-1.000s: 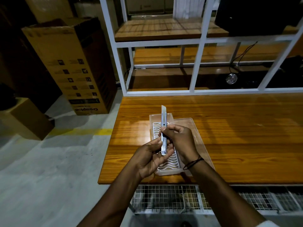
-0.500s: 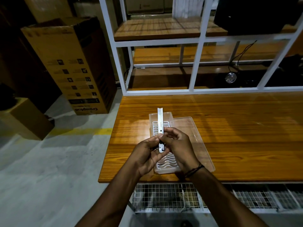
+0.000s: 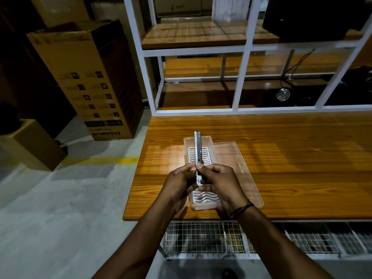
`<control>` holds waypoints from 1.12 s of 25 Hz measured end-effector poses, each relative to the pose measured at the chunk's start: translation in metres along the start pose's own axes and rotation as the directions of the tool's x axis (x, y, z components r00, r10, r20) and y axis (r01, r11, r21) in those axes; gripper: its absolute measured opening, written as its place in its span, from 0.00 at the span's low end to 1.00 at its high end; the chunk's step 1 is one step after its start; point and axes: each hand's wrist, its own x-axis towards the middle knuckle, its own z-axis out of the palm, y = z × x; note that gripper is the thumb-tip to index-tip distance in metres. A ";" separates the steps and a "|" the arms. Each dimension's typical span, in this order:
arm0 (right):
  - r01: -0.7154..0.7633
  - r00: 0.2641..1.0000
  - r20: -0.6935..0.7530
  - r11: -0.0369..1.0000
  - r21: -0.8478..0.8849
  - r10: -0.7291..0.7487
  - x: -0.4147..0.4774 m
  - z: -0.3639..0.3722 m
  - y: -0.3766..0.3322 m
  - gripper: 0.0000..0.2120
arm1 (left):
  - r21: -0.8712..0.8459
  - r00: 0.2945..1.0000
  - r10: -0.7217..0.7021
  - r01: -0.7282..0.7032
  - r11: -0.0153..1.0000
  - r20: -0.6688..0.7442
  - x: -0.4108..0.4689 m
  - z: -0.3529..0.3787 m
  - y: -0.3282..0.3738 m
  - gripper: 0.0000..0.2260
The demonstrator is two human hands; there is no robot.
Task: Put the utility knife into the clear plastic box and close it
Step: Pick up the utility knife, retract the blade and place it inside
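Note:
A slim silver utility knife [image 3: 197, 150] is held edge-on and pointing away from me, above the open clear plastic box [image 3: 205, 204]. My left hand [image 3: 179, 184] grips the knife's near end from the left. My right hand [image 3: 221, 184] pinches it from the right, thumb near the slider. The box has a white wavy-ribbed insert [image 3: 207, 158], and its clear lid [image 3: 241, 168] lies flat open to the right on the wooden table [image 3: 291, 158]. My hands hide the middle of the box.
A white metal shelf frame [image 3: 241, 77] stands along the table's far edge. A tall cardboard carton [image 3: 90, 81] and a smaller box [image 3: 34, 146] sit on the floor to the left. A wire mesh rack [image 3: 221, 238] runs under the table's near edge.
The knife has turned in my hands from showing its flat side to edge-on. Both hands stayed over the box, holding it.

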 end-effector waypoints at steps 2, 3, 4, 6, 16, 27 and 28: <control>0.009 1.000 -0.001 1.000 0.015 -0.009 -0.002 0.000 0.001 0.12 | -0.013 1.000 -0.013 0.013 1.000 -0.006 0.000 -0.002 -0.002 0.13; 0.012 1.000 -0.001 1.000 0.022 -0.012 -0.002 0.000 0.001 0.11 | -0.020 1.000 -0.019 0.019 1.000 -0.010 0.000 -0.002 -0.003 0.12; 0.015 1.000 0.003 1.000 0.025 -0.015 -0.003 0.000 0.002 0.10 | -0.022 1.000 -0.025 0.025 0.999 -0.010 0.000 -0.003 -0.003 0.12; 0.023 1.000 0.018 0.999 0.030 -0.023 -0.005 -0.001 0.001 0.07 | -0.038 1.000 -0.030 0.030 0.999 0.000 -0.001 -0.002 -0.003 0.11; 0.068 0.997 0.036 0.997 0.031 -0.069 -0.007 -0.009 0.006 0.08 | -0.068 0.993 -0.103 0.099 0.993 -0.061 0.002 0.002 -0.006 0.06; 0.042 0.996 0.073 0.999 0.010 -0.042 -0.007 -0.013 0.011 0.09 | -0.016 0.995 -0.061 0.060 0.998 -0.074 0.008 0.001 -0.006 0.05; 0.017 0.996 0.091 0.999 0.038 -0.021 -0.006 -0.013 0.011 0.10 | -0.005 0.997 -0.043 0.043 0.999 -0.070 0.008 0.000 -0.005 0.04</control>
